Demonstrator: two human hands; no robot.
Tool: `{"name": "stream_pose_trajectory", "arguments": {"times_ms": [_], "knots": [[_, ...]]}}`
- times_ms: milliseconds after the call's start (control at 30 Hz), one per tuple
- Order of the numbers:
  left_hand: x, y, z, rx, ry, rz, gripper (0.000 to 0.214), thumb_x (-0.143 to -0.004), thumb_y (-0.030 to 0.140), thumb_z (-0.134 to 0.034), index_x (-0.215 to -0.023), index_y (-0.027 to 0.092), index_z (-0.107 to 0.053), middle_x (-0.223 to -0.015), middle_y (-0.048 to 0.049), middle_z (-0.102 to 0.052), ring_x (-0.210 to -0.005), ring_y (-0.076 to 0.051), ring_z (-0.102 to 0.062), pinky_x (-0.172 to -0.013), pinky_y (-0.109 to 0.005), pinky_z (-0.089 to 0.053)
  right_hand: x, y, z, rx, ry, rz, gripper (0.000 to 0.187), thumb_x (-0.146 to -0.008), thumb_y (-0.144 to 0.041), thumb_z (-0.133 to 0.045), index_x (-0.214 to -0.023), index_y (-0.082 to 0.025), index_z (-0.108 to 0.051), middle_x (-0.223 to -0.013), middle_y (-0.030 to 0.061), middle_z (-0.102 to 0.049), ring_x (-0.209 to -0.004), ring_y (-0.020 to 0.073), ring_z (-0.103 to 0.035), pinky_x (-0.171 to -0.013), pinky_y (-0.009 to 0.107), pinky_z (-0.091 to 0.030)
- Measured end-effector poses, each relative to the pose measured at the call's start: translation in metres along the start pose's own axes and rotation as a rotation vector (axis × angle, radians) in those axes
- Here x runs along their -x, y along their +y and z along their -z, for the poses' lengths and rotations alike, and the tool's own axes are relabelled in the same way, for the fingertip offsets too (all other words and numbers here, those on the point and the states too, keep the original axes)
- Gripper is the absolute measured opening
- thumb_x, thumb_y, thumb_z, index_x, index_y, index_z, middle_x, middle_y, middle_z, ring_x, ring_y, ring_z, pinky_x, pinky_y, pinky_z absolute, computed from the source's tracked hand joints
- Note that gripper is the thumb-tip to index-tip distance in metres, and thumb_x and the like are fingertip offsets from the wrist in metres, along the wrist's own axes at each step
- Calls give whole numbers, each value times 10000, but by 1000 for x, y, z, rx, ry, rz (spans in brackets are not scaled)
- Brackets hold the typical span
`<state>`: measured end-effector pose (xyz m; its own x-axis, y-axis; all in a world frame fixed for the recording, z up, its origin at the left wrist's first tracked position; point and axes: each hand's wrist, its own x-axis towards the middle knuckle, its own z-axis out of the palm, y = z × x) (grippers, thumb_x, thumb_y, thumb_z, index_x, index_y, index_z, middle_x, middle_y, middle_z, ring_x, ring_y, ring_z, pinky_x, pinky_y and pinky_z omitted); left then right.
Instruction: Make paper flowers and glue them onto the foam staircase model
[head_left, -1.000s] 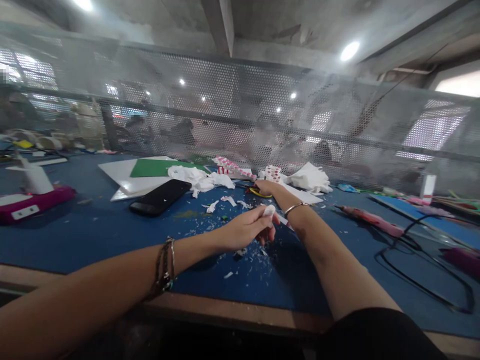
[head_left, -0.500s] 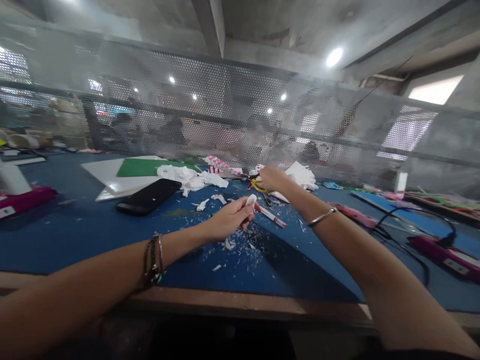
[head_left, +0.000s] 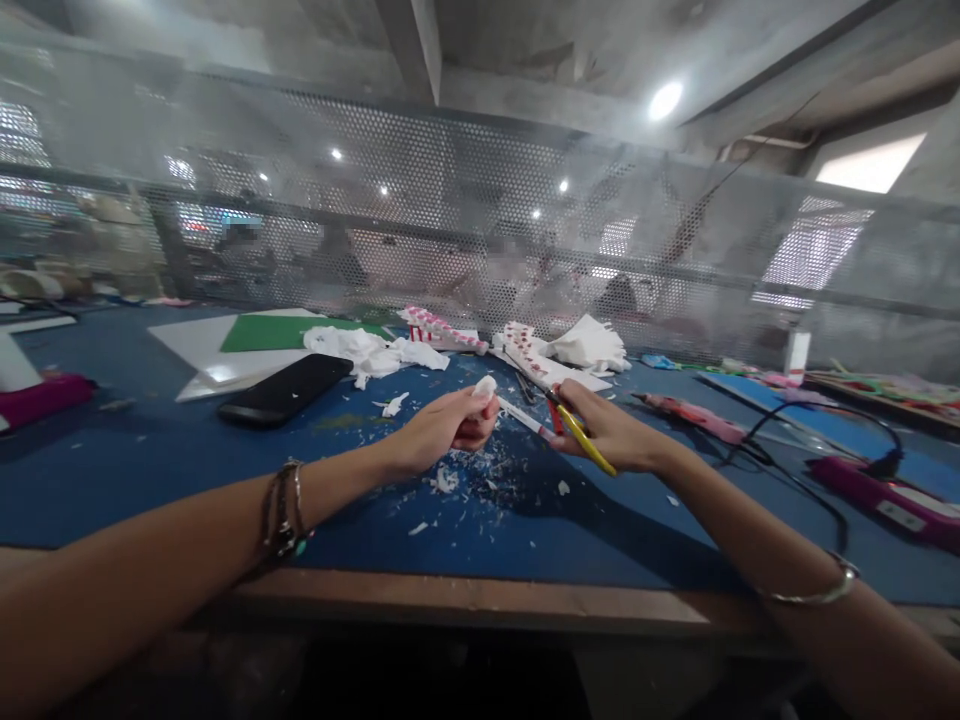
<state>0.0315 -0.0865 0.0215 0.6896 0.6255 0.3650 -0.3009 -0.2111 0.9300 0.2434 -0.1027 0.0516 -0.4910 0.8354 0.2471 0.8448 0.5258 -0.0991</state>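
My left hand (head_left: 450, 428) is closed with a small white piece (head_left: 485, 387) pinched at the thumb; its exact kind is unclear. To its right, my right hand (head_left: 611, 428) grips a pair of scissors (head_left: 589, 447) with yellow and red handles, the blades pointing up and left toward the back of the table. A white stick with red marks (head_left: 525, 416) lies between the two hands, partly hidden. White scraps (head_left: 446, 480) are scattered on the blue table (head_left: 360, 510) below my hands.
A black phone (head_left: 289, 388) lies left, beside crumpled white tissue (head_left: 360, 350) and a green sheet (head_left: 277, 333). Behind my right hand are a red-spotted white strip (head_left: 525, 350) and white paper (head_left: 589, 343). A pink glue gun (head_left: 697, 415) and purple power strip (head_left: 885, 500) with black cable lie right.
My right hand has come back from the far side of the table toward me, now holding the scissors. My left hand keeps the white piece and has barely moved.
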Motion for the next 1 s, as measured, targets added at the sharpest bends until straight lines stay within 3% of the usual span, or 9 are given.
{"name": "stream_pose_trajectory", "arguments": {"times_ms": [233,400,567,700,1000], "knots": [[-1,0,-1,-13,48,-10,186,-781,175,-335,-595,177,-336,-471,68,-236,-381,-49,-169,-384,-216,-138,3,-19,5,-110,-92,137,374,-653,-459,-564,-805,-183,-361,-829,40,-430,-741,160,-420,-690,323,-400],[2,2,-5,-83,52,54,163,-793,161,-319,-635,177,-351,-483,69,-271,-387,-50,-197,-391,-212,-160,3,-22,2,-117,-69,171,398,-634,-483,-576,-799,-178,-379,-808,41,-439,-707,157,-408,-657,318,-387],[5,3,-5,-128,48,120,154,-797,139,-320,-651,172,-357,-493,70,-287,-396,-51,-201,-402,-211,-171,4,-23,2,-62,-38,152,385,-648,-517,-541,-727,-181,-371,-748,23,-434,-642,133,-382,-605,285,-350],[4,4,-5,-118,27,95,180,-812,139,-309,-644,169,-367,-474,75,-249,-392,-52,-178,-394,-208,-160,6,-23,2,-44,-20,152,435,-652,-578,-510,-748,-174,-379,-770,38,-443,-654,141,-391,-608,286,-344],[4,6,-7,-219,53,169,231,-831,113,-284,-625,162,-376,-481,72,-256,-403,-59,-203,-384,-196,-167,6,-26,2,19,-82,111,533,-645,-661,-460,-806,-154,-425,-806,62,-476,-687,165,-438,-623,295,-345]]}}
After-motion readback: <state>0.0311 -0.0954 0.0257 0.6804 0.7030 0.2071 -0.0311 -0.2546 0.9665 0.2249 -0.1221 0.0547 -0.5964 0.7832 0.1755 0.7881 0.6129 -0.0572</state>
